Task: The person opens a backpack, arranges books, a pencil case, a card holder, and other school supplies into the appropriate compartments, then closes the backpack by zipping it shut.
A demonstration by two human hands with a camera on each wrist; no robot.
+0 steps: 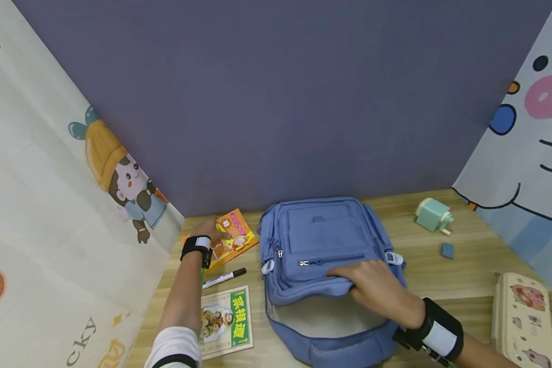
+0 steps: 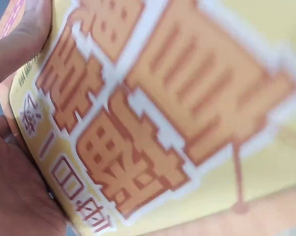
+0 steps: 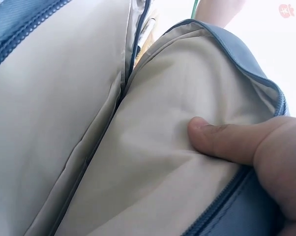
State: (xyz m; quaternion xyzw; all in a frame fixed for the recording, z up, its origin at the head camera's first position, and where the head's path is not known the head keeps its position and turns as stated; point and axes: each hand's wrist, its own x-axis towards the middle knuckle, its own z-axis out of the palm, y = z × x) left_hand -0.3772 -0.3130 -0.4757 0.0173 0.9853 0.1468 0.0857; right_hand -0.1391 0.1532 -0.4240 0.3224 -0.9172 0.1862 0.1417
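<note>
A blue backpack (image 1: 333, 230) lies on the wooden table with its main compartment unzipped, the pale lining (image 3: 153, 128) showing. My right hand (image 1: 379, 286) grips the edge of its raised front panel, thumb (image 3: 226, 140) against the lining inside. At the far left, my left hand (image 1: 208, 229) holds an orange and yellow book (image 1: 239, 235) by its edge. In the left wrist view the book's cover (image 2: 153, 98) fills most of the picture, with the thumb on one side and fingers on the other. A marker (image 1: 225, 278) and a green-and-white book (image 1: 240, 319) lie nearer, beside the left forearm.
To the backpack's right stand a mint pencil sharpener (image 1: 433, 214) with a crank and a small blue block (image 1: 447, 250). A cream pencil case (image 1: 524, 317) with printed pictures sits at the near right. A dark panel (image 1: 303, 102) rises behind the table, with printed curtains on both sides.
</note>
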